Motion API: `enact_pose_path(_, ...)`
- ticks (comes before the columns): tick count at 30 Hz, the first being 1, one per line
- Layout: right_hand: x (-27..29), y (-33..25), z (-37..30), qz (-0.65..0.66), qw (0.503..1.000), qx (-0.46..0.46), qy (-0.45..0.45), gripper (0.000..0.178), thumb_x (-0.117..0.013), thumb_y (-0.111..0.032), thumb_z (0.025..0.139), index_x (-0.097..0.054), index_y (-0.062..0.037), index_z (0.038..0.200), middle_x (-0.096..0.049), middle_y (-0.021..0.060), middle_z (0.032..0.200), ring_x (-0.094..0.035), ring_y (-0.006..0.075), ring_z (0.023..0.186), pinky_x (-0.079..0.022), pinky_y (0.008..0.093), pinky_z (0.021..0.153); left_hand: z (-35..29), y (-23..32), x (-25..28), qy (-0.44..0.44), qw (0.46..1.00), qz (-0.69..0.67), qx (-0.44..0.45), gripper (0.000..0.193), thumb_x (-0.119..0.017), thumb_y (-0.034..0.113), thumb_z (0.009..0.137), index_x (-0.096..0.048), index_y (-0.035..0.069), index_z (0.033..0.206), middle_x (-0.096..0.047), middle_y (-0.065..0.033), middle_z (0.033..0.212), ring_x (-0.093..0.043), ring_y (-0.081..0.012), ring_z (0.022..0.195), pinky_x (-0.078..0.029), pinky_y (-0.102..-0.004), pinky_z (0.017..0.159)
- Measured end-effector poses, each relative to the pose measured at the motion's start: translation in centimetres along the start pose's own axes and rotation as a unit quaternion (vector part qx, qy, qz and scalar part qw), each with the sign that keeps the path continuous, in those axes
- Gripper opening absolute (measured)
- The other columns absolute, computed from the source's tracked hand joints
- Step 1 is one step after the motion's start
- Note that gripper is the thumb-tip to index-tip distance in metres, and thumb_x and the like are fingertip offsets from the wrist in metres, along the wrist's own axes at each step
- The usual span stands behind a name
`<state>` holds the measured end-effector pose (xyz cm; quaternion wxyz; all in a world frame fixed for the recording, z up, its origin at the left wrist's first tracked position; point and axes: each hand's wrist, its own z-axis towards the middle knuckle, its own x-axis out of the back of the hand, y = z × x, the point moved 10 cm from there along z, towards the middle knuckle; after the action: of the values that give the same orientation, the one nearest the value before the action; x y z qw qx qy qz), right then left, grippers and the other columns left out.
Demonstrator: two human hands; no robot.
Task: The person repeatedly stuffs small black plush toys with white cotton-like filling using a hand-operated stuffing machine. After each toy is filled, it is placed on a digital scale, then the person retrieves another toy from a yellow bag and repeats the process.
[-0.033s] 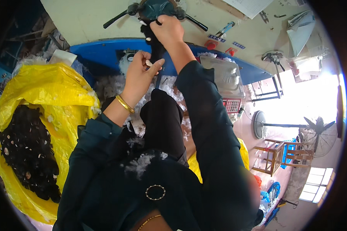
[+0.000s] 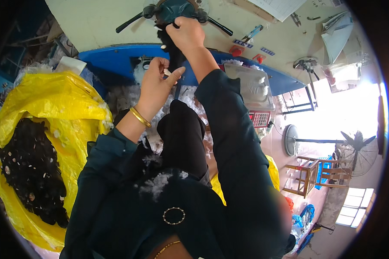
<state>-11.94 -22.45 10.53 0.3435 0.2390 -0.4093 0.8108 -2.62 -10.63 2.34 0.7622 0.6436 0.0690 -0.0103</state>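
My right hand [image 2: 189, 35] is closed around the upper end of a limp black plush piece [image 2: 173, 54], right below a dark green machine head [image 2: 177, 11] with a black handle on each side. Small white bits stick out along the plush's left edge. Lower down, my left hand [image 2: 152, 86], with a gold bangle at the wrist, is closed, thumb toward fingers, at the plush's lower end. A small white bit [image 2: 167, 72] shows between its fingers. My grip partly hides the plush.
On my left stands a yellow sack [image 2: 43, 93] holding many black plush pieces [image 2: 30, 172]. Red buttons [image 2: 236, 50] and snips [image 2: 253, 33] lie along the table's blue front edge. A clear plastic box [image 2: 249, 85] stands to the right. White fluff [image 2: 190, 96] covers the floor beneath.
My right hand has shifted very slightly left, and the upper part of the black plush piece has moved a little with it. My left hand stays nearly still.
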Motion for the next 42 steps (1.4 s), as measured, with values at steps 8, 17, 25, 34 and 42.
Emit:
enact_pose_path(8, 1.4, -1.1, -5.5, 0.043, 0.997, -0.049, -0.042, 0.023, -0.065, -0.026, 0.071, -0.060, -0.0036, 0.065, -0.059, 0.0178, 0.065, -0.057, 0.0407, 0.065, -0.048, 0.0439, 0.058, -4.1, 2.3, 0.8, -0.057, 0.933, 0.345, -0.083, 0.034, -0.072, 0.022, 0.083, -0.056, -0.002, 0.099, -0.065, -0.0138, 0.085, -0.062, -0.0185, 0.076, -0.048, -0.0340, 0.066)
enact_pose_path(17, -0.8, 0.0, 0.6, -0.016, 0.997, -0.078, -0.012, 0.031, -0.060, -0.032, 0.073, -0.059, -0.0015, 0.068, -0.061, 0.0202, 0.073, -0.060, 0.0404, 0.072, -0.048, 0.0456, 0.064, 2.4, -4.8, 0.3, -0.147, 0.873, -0.406, 0.226, 0.022, -0.055, 0.025, 0.097, -0.059, 0.003, 0.102, -0.066, -0.0091, 0.092, -0.067, -0.0224, 0.091, -0.053, -0.0397, 0.091)
enact_pose_path(25, 0.4, -1.3, -3.6, -0.054, 0.996, -0.052, -0.043, 0.030, -0.061, -0.031, 0.072, -0.058, -0.0016, 0.066, -0.061, 0.0198, 0.070, -0.059, 0.0419, 0.072, -0.047, 0.0464, 0.062, -3.0, -2.1, -0.7, -0.047, 0.997, -0.009, 0.053, 0.019, -0.071, 0.003, 0.082, -0.060, 0.002, 0.097, -0.064, -0.0011, 0.081, -0.059, -0.0073, 0.068, -0.048, -0.0231, 0.062)
enact_pose_path(34, -1.2, -0.1, -0.6, -0.005, 0.998, -0.039, -0.048, 0.034, -0.061, -0.034, 0.072, -0.058, -0.0002, 0.067, -0.058, 0.0215, 0.070, -0.057, 0.0412, 0.070, -0.045, 0.0472, 0.060, 3.2, 2.0, 1.2, 0.002, 0.995, 0.092, -0.028, 0.024, -0.068, 0.018, 0.088, -0.059, -0.004, 0.084, -0.060, -0.0067, 0.059, -0.058, -0.0108, 0.050, -0.043, -0.0256, 0.046)
enact_pose_path(42, 0.7, -0.8, -5.2, 0.097, 0.994, -0.030, -0.035, 0.031, -0.066, -0.023, 0.072, -0.049, 0.0013, 0.062, -0.047, 0.0204, 0.059, -0.043, 0.0339, 0.051, -0.038, 0.0406, 0.050, -2.7, -2.5, 0.1, -0.153, 0.924, -0.330, 0.118, 0.035, -0.064, 0.018, 0.091, -0.051, 0.005, 0.120, -0.061, -0.0056, 0.113, -0.059, -0.0155, 0.104, -0.045, -0.0276, 0.093)
